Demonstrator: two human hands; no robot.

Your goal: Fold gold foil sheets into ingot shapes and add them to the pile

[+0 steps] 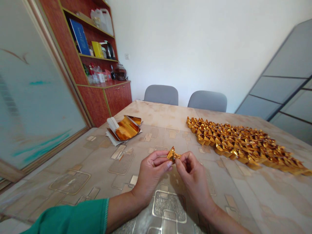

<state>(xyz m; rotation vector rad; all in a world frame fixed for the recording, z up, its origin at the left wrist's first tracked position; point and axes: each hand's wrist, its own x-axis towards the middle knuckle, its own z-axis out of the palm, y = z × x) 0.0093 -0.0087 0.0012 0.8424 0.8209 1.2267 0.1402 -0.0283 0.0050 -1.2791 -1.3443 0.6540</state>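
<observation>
Between my two hands, above the near middle of the table, is a small folded gold foil paper ingot [172,154] with a raised point. My left hand [152,170] pinches its left side, with the thumb in front and the fingers behind. On the right side, my right hand [192,172] grips the lower edge between thumb and curled forefinger. Many finished-looking folded gold pieces [234,143] stand in close rows at the right. A loose stack of gold foil sheets [128,128] with pale backing lies to the left, partly curled.
A patterned plastic cover lies over the table [156,117]. Two grey chairs [161,94] stand at its far side, before a white wall. A reddish wooden cabinet [104,100] with filled shelves is at the back left, beside a frosted sliding door [36,97].
</observation>
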